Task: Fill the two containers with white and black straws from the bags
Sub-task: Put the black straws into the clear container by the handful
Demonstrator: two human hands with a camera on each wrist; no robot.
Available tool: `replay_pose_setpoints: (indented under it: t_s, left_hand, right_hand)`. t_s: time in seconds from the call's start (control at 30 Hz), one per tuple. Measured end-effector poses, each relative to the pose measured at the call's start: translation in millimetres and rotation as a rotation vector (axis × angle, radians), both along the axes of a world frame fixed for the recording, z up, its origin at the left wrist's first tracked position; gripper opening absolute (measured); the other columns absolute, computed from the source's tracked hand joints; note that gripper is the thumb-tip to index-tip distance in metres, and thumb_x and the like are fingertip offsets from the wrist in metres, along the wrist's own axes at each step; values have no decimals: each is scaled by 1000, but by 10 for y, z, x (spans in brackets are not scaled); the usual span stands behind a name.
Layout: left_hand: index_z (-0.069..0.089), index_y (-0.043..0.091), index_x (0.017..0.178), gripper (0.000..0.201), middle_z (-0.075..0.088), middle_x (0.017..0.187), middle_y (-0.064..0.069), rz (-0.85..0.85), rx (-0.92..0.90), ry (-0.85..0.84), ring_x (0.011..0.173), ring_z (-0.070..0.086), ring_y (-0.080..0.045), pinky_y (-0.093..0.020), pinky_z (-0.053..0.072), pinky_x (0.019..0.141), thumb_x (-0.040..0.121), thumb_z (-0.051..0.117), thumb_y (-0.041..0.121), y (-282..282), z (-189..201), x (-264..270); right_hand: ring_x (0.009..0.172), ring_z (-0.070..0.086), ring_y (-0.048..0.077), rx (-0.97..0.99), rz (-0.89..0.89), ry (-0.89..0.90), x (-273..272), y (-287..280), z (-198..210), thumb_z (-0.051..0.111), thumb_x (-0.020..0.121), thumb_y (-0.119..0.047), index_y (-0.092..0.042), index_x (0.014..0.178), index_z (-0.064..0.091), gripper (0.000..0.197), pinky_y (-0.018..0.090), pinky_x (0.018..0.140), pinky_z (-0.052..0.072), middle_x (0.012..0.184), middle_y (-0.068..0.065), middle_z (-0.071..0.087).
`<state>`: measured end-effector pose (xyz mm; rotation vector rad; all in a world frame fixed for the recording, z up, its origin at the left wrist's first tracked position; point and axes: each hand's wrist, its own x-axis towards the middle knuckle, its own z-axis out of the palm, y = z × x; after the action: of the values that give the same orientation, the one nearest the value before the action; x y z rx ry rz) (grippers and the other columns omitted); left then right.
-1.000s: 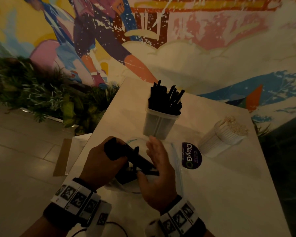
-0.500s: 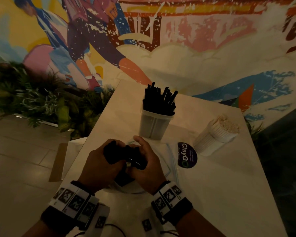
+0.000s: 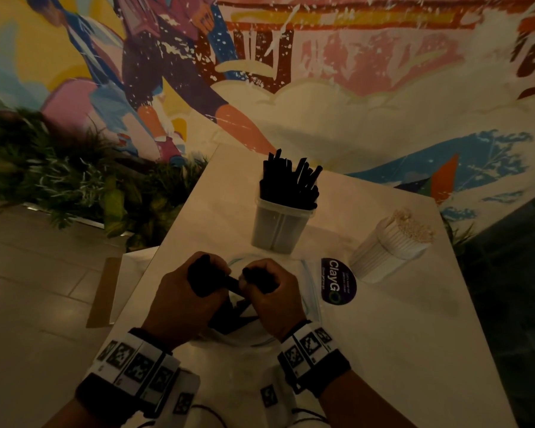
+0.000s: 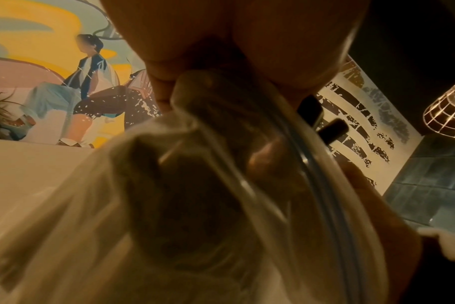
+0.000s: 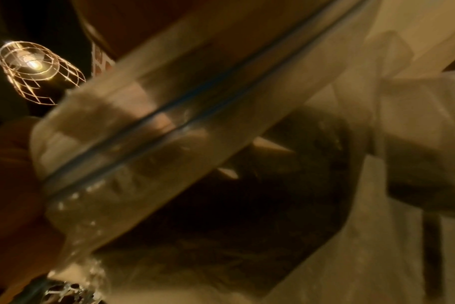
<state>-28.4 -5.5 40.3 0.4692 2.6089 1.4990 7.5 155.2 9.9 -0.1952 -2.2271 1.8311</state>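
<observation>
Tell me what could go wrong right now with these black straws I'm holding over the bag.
Both hands, left hand and right hand, grip one bundle of black straws above the clear bag; loose ones might slip out. The container just ahead is already crowded with straws, so pushing more in could tip it or knock some out. Dim light may hide dropped straws.

"ClayGO" in white on a round dark sticker (image 3: 337,281) on the table (image 3: 414,350), smaller print unreadable

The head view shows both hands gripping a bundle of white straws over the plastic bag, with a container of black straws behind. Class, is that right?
Not quite: the head view shows the left hand and right hand gripping black straws, not white. The plastic bag and container are as stated.
</observation>
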Motion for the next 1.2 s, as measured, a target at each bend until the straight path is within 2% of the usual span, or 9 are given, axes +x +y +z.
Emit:
replay_pose_setpoints:
  t_s: [0.23, 0.4, 0.57, 0.67, 0.73, 0.8, 0.9, 1.07, 1.2]
  left_hand:
    - [62, 28, 87, 31, 64, 86, 15, -4, 16, 16, 87, 58, 2, -10, 42, 74, 70, 71, 3, -30, 35, 13]
    - [62, 28, 86, 31, 63, 89, 20, 20, 32, -4, 85, 57, 6, -7, 40, 68, 70, 71, 4, -43, 60, 31]
    - [62, 26, 86, 29, 62, 95, 22, 9, 48, -8, 87, 57, 5, -1, 40, 68, 71, 70, 2, -28, 43, 18]
    - [62, 28, 85, 31, 62, 93, 23, 25, 50, -17, 85, 58, 4, -8, 41, 70, 70, 70, 2, -15, 39, 4]
    - [62, 28, 85, 32, 62, 92, 24, 21, 45, -17, 84, 58, 5, -10, 42, 70, 70, 71, 2, -7, 34, 2]
    - [62, 28, 86, 31, 62, 93, 26, 15, 31, -10, 85, 57, 7, -6, 40, 69, 70, 71, 3, -9, 33, 3]
    - [63, 26, 86, 30, 61, 95, 26, 17, 34, 5, 86, 56, 9, 3, 37, 69, 70, 71, 2, -17, 34, 7]
    - [63, 26, 85, 31, 62, 93, 22, 14, 37, -17, 86, 57, 6, 3, 37, 68, 70, 70, 0, -35, 27, 8]
    - [63, 23, 86, 30, 60, 97, 20, 8, 37, 7, 88, 56, 6, 3, 37, 70, 70, 70, -2, -18, 20, -8]
  right_hand:
    - [67, 57, 4, 28, -80, 103, -71, -4, 113, 72, 80, -9, -16, 75, 56, 18, 18, 67, 48, 69, -13, 59]
    - [71, 60, 21, 80, -47, -107, -35, 45, -183, 71, 81, -11, -1, 78, 58, 16, 31, 70, 51, 73, 11, 61]
    - [75, 61, 10, 177, -125, -205, -91, 193, -356, 66, 85, -23, -9, 81, 61, 15, 24, 71, 47, 76, 2, 65]
    - [77, 62, 16, 157, -70, -212, -86, 211, -314, 67, 84, -20, -10, 75, 59, 15, 34, 77, 51, 75, 4, 64]
    - [78, 63, 19, 88, -75, -162, -54, 197, -207, 69, 82, -12, -21, 69, 58, 18, 40, 82, 52, 73, 0, 64]
    - [77, 62, 18, 23, -86, -98, -42, 205, -93, 70, 80, -7, -33, 63, 56, 34, 40, 83, 51, 69, -6, 62]
    - [74, 61, 22, -101, -90, -13, -55, 214, 72, 67, 74, -11, -36, 59, 56, 31, 42, 81, 52, 65, -7, 61]
    - [63, 59, 7, -268, -75, 181, -38, 299, 425, 63, 76, 7, -10, 66, 47, 25, 20, 67, 50, 61, -7, 56]
    - [66, 60, 9, -254, -29, 205, 2, 392, 755, 63, 72, 4, -13, 65, 48, 23, 22, 66, 50, 66, -5, 59]
